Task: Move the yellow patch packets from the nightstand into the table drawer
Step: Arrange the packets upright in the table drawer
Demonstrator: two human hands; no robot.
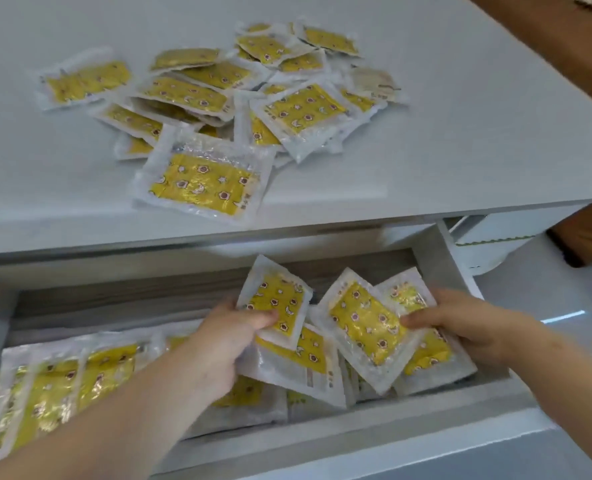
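Observation:
Several yellow patch packets (201, 178) in clear wrappers lie scattered on the white nightstand top (461, 140). Below it the drawer (440, 261) stands pulled out, with more packets (55, 386) lined up along its left side and piled at the right. My left hand (225, 337) is inside the drawer and pinches a packet (277, 299) by its lower edge, holding it upright. My right hand (461, 323) grips two overlapping packets (367, 323) at the drawer's right end, thumb on top.
The drawer's white front panel (391, 445) runs across the bottom of the view. A white floor or surface (547, 292) shows to the right of the drawer. Brown wood (564, 43) appears past the nightstand's far right corner.

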